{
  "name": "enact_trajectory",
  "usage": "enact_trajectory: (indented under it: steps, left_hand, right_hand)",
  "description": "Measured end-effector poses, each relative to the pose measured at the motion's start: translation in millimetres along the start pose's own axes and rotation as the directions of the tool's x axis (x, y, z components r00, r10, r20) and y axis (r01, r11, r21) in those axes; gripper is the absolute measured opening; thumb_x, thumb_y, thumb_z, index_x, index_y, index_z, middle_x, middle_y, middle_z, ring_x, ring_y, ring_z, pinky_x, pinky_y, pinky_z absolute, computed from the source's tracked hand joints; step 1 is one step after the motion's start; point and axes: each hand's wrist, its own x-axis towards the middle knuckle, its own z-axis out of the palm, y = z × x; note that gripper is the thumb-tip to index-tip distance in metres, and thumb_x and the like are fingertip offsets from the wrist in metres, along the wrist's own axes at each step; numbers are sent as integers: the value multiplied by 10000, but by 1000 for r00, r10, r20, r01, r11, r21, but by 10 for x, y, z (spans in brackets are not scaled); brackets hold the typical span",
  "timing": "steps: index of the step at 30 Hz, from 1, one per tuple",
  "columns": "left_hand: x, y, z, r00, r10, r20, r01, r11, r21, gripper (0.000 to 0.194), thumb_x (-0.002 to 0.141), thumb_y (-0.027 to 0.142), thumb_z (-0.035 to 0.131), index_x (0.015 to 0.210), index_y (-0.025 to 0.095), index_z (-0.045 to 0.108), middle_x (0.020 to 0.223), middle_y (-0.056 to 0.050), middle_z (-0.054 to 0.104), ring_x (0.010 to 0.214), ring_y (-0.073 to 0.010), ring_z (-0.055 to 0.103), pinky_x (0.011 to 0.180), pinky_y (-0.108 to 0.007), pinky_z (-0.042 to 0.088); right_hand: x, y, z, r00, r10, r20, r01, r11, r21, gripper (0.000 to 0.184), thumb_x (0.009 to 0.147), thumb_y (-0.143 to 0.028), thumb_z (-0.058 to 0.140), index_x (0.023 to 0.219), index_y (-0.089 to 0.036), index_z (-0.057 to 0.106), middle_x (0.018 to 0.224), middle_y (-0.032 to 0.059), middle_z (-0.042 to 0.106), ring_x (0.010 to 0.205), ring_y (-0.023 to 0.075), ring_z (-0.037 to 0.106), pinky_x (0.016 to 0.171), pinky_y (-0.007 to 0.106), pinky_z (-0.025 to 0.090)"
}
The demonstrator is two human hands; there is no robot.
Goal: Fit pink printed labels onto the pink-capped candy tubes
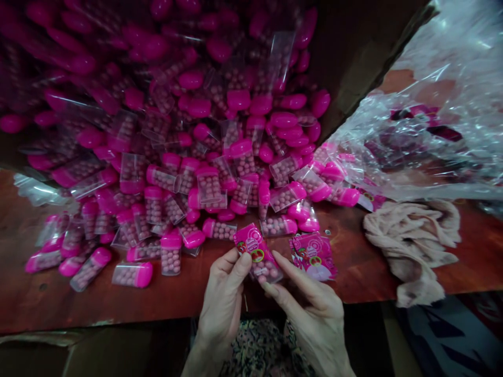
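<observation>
Between my two hands is a small clear candy container [267, 270] with round pink candies showing at its lower end. A pink printed label [251, 242] covers its upper part. My left hand [228, 285] pinches it from the left, thumb lying on the label. On the other side, my right hand [310, 301] grips its right edge and lower corner between thumb and fingers. Just right of it, a small stack of pink labels [314, 254] lies on the table. Many like containers with pink caps, such as one standing container [171, 254], lie loosely beyond my hands.
A large tipped cardboard box [365, 68] spills a heap of pink-capped containers [236, 104] onto the red-brown table [157, 301]. At the right lie a crumpled beige cloth [412, 241] and clear plastic bags [451, 115], with pink pieces in or beneath them.
</observation>
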Motion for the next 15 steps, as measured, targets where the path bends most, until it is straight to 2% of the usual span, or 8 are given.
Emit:
enact_trajectory:
  steps: [3, 6, 10, 15]
  left_hand:
    - [1, 7, -1, 1000, 14, -10, -14, 1000, 16, 100, 714, 260, 749, 778, 184, 756, 692, -18, 719, 638, -124, 627, 725, -258, 507]
    - [8, 4, -13, 1000, 23, -10, -23, 1000, 14, 108, 738, 259, 726, 810, 182, 751, 700, -23, 721, 645, -126, 629, 715, -257, 508]
    - [15, 1, -37, 999, 40, -7, -40, 999, 30, 177, 703, 253, 755, 851, 158, 736, 741, -42, 729, 660, -123, 631, 693, -237, 504]
    - [9, -13, -54, 999, 17, -28, -15, 998, 69, 161, 657, 172, 782, 802, 151, 715, 703, -23, 723, 600, -96, 616, 623, -197, 493]
  right_hand:
    - [-23, 25, 10, 998, 53, -14, -53, 999, 5, 411, 752, -187, 723, 1141, -304, 659, 847, -2, 753, 680, 154, 714, 664, 256, 617]
    - [-18, 24, 6, 998, 57, -25, -57, 998, -16, 367, 750, -205, 728, 1108, -270, 683, 814, 9, 753, 656, 165, 712, 676, 287, 624]
    - [3, -1, -1, 999, 34, -17, -35, 999, -30, 352, 758, -188, 717, 1096, -280, 686, 827, -1, 752, 664, 159, 715, 680, 274, 622]
    - [6, -29, 32, 999, 35, -14, -35, 999, 10, 342, 760, -146, 709, 1069, -292, 696, 852, -6, 751, 688, 150, 717, 678, 250, 618]
